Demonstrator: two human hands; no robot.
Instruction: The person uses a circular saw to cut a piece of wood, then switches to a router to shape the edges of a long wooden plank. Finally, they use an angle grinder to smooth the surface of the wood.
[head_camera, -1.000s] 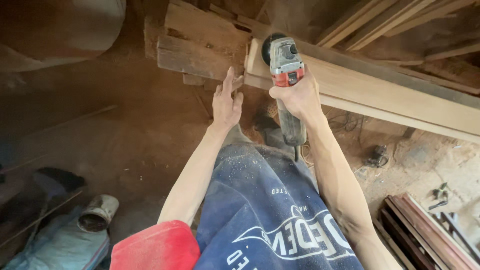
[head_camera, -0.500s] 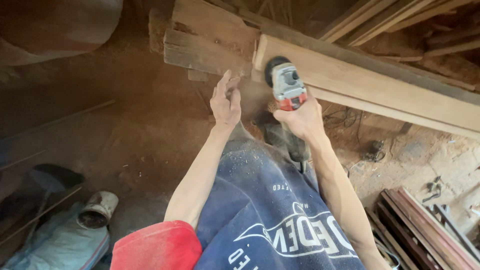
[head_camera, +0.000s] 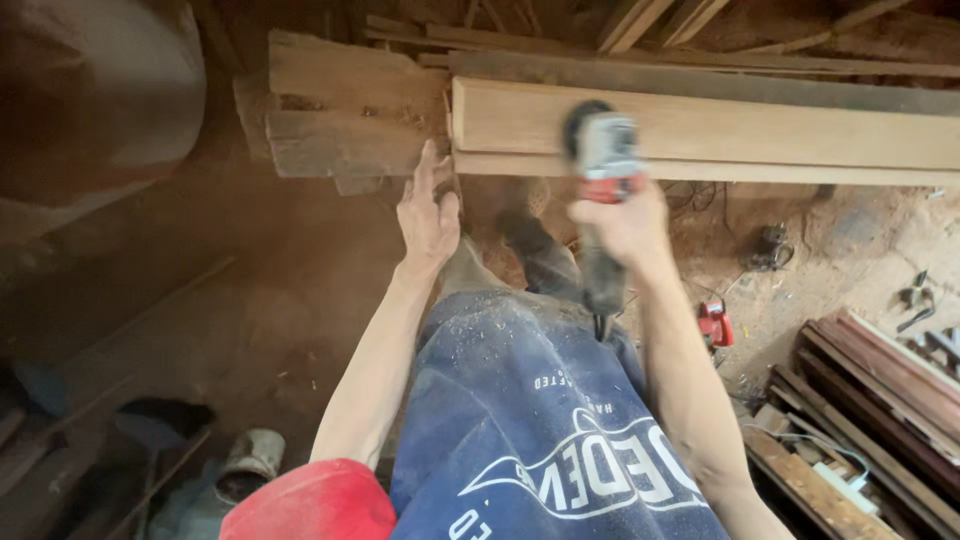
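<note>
head view shows the pale wooden plank lying across the upper right of the frame, its left end near the upper centre, and the angle grinder is placed with its head against the front face of this plank, close to that left end. the right hand is closed around the body of the grinder, just below the red part, and the dark handle and cable go down from it toward the centre of the frame. the left hand is open, fingers stretched, and its fingertips reach up to the lower edge where the plank meets the rough dark boards at the upper left; whether it presses on the wood or only comes near, i cannot tell. i judge the step in hand is the grinding of the plank face near its end. the next move, as i judge it, calls for a steady grip on the tool and for keeping the open hand apart from the disc, because they are near. around this, the blue apron fills the bottom centre, a small red tool lies on the dusty floor at the right, and stacked wood strips are at the lower right.
</note>
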